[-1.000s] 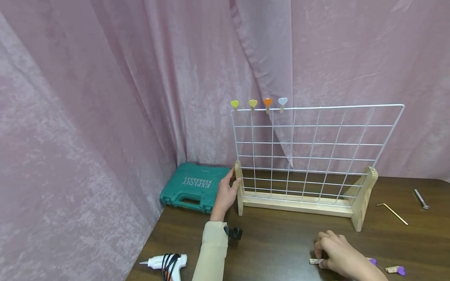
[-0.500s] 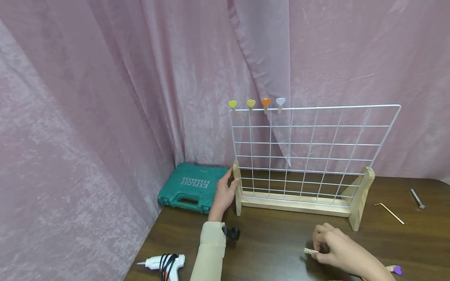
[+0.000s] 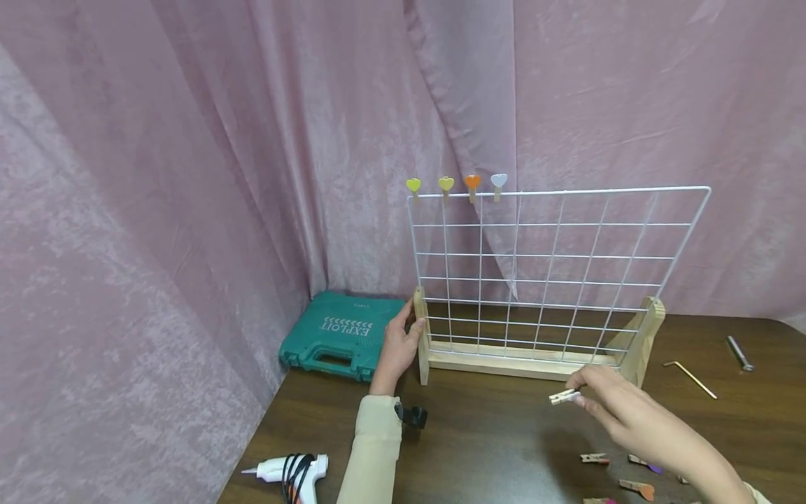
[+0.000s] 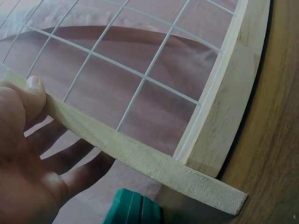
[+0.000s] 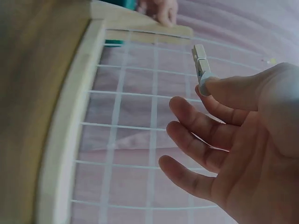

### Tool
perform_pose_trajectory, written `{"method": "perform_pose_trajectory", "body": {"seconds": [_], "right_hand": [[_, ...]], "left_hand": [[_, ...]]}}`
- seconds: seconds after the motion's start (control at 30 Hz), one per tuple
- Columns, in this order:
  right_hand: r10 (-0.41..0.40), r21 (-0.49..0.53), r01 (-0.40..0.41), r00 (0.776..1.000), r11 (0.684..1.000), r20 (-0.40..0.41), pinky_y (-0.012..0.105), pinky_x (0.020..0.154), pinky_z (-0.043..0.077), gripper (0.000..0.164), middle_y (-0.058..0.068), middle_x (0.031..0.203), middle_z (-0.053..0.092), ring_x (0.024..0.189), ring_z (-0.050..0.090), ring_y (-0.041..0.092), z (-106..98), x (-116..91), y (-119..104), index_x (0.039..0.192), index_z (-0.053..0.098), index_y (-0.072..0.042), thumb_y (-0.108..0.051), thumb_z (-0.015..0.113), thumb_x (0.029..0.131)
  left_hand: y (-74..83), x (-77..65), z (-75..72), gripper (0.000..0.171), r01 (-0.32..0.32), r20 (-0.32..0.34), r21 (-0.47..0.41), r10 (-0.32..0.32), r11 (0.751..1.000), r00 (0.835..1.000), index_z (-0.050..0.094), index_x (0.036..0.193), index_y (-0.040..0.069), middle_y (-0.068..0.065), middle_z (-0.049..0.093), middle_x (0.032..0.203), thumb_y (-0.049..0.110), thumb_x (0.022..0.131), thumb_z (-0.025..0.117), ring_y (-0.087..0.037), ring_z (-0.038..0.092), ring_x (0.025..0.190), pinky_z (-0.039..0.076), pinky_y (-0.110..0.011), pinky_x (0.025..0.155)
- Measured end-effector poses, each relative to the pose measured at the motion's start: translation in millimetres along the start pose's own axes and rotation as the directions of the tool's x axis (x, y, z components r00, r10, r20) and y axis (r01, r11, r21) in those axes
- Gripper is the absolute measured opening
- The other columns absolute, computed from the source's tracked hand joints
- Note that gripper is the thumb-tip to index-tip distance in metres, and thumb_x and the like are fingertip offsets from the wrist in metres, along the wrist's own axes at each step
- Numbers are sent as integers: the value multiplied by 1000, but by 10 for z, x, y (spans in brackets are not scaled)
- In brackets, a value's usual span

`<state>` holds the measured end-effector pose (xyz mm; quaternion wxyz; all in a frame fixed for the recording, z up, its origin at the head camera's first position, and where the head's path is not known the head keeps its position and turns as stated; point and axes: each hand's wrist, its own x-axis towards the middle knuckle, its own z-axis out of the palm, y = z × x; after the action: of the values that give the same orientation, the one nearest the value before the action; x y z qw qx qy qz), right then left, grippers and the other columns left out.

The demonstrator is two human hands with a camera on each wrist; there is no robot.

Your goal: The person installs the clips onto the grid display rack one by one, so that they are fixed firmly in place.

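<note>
My right hand (image 3: 620, 409) pinches a small wooden clothespin (image 3: 563, 397) above the table, in front of the rack's right end. In the right wrist view the clothespin (image 5: 201, 60) points away from thumb and forefinger, which cover part of a pale heart on its end; the other fingers are spread. My left hand (image 3: 399, 350) grips the left wooden upright (image 3: 422, 343) of the white wire grid rack (image 3: 548, 255). In the left wrist view the thumb lies on one side of that upright (image 4: 140, 149), fingers on the other. Several heart clothespins, including an orange one (image 3: 472, 185), sit on the grid's top wire.
A teal tool case (image 3: 343, 332) lies left of the rack. Near the front left is a white glue gun (image 3: 290, 469) with a black cord. Several clothespins, one with an orange heart (image 3: 637, 488), lie at front right. A hex key (image 3: 691, 380) and a bolt (image 3: 739, 353) lie farther right.
My right hand has picked a clothespin off the table and raised it toward the rack, uncovering other clothespins below. The left hand keeps its grip on the upright.
</note>
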<state>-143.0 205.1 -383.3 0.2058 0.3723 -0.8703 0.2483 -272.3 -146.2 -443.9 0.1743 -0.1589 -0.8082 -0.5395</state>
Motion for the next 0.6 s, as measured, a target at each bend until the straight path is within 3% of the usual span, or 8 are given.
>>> {"method": "perform_pose_trajectory", "body": {"seconds": [0.3,0.5,0.6], "right_hand": [[-60,-133,64,997,989,39,17,78,37,38,-14,100,53,91,49,4,-478,411,-77,102,55,-18,7,67,76],[-172,-214,184,982,959,74,20,69,34,27,-18,90,49,78,42,0,-798,741,-113,94,55,-20,-4,69,79],[-205,-243,219,975,945,82,21,68,34,25,-17,87,48,76,40,-1,-934,878,-134,92,55,-21,-5,69,78]], "left_hand": [[0,0,3,51,-4,-6,21,4,1000,1000,37,142,11,-14,56,124,29,96,49,-23,52,114,45,-42,90],[12,2,-3,51,-15,-7,21,15,1000,1000,37,142,9,-15,56,124,27,96,49,-25,52,113,45,-43,90],[117,-11,-26,49,-42,0,19,42,999,999,37,141,2,-20,56,121,18,96,49,-30,53,111,45,-46,89]]}}
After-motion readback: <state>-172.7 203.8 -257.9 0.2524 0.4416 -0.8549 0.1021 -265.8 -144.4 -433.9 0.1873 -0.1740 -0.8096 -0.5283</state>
